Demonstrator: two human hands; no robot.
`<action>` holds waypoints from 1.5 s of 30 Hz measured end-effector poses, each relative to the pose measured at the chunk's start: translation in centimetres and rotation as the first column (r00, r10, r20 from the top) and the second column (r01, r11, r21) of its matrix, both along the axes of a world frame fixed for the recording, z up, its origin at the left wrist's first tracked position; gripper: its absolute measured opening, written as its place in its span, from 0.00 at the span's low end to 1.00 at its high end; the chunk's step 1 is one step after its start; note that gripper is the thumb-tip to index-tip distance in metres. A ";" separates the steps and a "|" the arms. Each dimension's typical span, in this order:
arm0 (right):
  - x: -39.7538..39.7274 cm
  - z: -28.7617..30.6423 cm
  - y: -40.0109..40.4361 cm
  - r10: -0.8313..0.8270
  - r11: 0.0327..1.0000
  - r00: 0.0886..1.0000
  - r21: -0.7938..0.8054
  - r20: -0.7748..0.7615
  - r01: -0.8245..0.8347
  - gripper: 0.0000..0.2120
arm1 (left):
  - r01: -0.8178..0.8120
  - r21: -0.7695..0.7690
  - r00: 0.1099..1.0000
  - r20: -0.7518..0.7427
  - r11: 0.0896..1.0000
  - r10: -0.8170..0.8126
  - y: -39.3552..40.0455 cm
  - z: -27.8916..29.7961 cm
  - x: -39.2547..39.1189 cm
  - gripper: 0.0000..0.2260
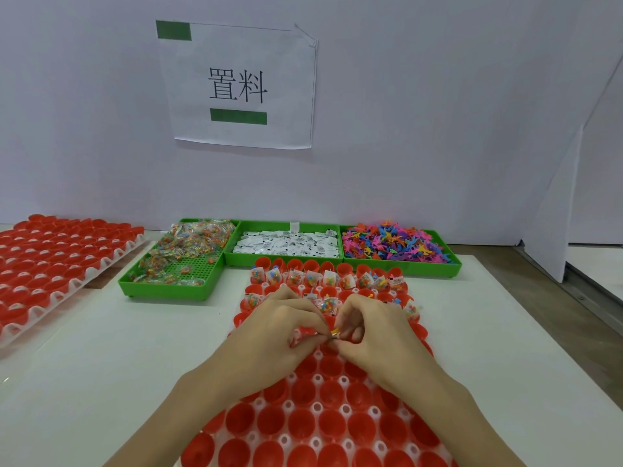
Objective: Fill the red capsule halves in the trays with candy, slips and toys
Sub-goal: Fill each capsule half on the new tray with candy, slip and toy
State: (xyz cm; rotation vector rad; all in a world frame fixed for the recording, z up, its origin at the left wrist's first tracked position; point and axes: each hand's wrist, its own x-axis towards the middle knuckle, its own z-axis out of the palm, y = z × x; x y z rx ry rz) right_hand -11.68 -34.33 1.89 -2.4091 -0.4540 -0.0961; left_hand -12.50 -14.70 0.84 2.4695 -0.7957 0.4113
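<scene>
A white tray of red capsule halves (323,419) lies in front of me. Its far rows hold candy packets, slips and toys (328,281); the near cups are bare. My left hand (279,328) and my right hand (371,328) meet over the tray's third row, fingers curled, both pinching small items (333,333), one of them yellow, between the fingertips. Three green bins stand behind the tray: candy packets (188,251), white slips (286,244), coloured toys (394,246).
A second tray of red capsule halves (50,261) sits at the far left, tilted on the table edge. A white wall with a paper sign (239,85) rises right behind the bins. A white partition (566,197) stands at the right.
</scene>
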 end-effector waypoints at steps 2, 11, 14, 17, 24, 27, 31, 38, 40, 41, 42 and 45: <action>0.0 0.1 -0.2 0.018 1.000 1.000 0.011 -0.002 -0.018 0.07 | 0.002 0.002 1.000 0.000 1.000 -0.002 0.1 0.0 0.0 0.05; 0.2 0.3 -0.7 0.029 0.999 0.998 0.038 0.062 -0.031 0.05 | 0.025 -0.022 1.000 0.009 0.999 -0.025 0.4 0.2 0.0 0.06; 0.2 0.0 -0.5 0.016 0.999 0.996 0.042 0.083 -0.020 0.05 | -0.006 -0.039 1.000 -0.009 0.999 0.006 0.6 0.2 0.1 0.08; 0.2 0.0 -0.7 0.037 0.998 0.996 0.039 0.087 -0.041 0.05 | -0.046 -0.063 0.998 -0.053 0.997 0.043 0.8 0.5 0.0 0.08; 0.2 0.8 -2.2 -0.047 0.984 0.986 0.178 0.160 0.018 0.10 | -0.252 -0.208 0.968 -0.069 0.945 0.243 3.9 1.3 0.5 0.05; 0.2 1.1 -2.6 -0.064 0.976 0.984 0.216 0.166 0.027 0.10 | -0.459 -0.196 0.888 -0.066 0.867 0.455 7.1 0.8 2.0 0.06; 0.3 1.2 -2.7 -0.072 0.977 0.981 0.212 0.180 0.033 0.10 | -0.698 -0.076 0.716 -0.105 0.712 0.691 11.5 0.0 4.6 0.11; 0.3 0.9 -2.5 -0.041 0.975 0.981 0.224 0.188 -0.002 0.10 | -0.613 0.303 0.713 -0.185 0.730 0.676 14.1 1.6 8.5 0.17; 0.2 0.7 -2.6 -0.028 0.977 0.985 0.212 0.172 -0.010 0.11 | -0.563 0.348 0.728 -0.220 0.750 0.649 14.8 2.6 9.0 0.07; 0.3 0.7 -2.6 -0.024 0.979 0.986 0.206 0.164 -0.011 0.11 | -0.530 0.392 0.734 -0.233 0.752 0.638 15.0 3.2 9.1 0.03; 0.3 0.6 -2.6 -0.025 0.980 0.987 0.201 0.159 -0.007 0.11 | -0.505 0.425 0.735 -0.244 0.751 0.633 15.3 3.5 9.3 0.08; 0.5 0.6 -2.7 -0.049 0.980 0.984 0.200 0.170 0.014 0.10 | -0.443 0.467 0.737 -0.295 0.765 0.607 15.7 4.4 9.2 0.08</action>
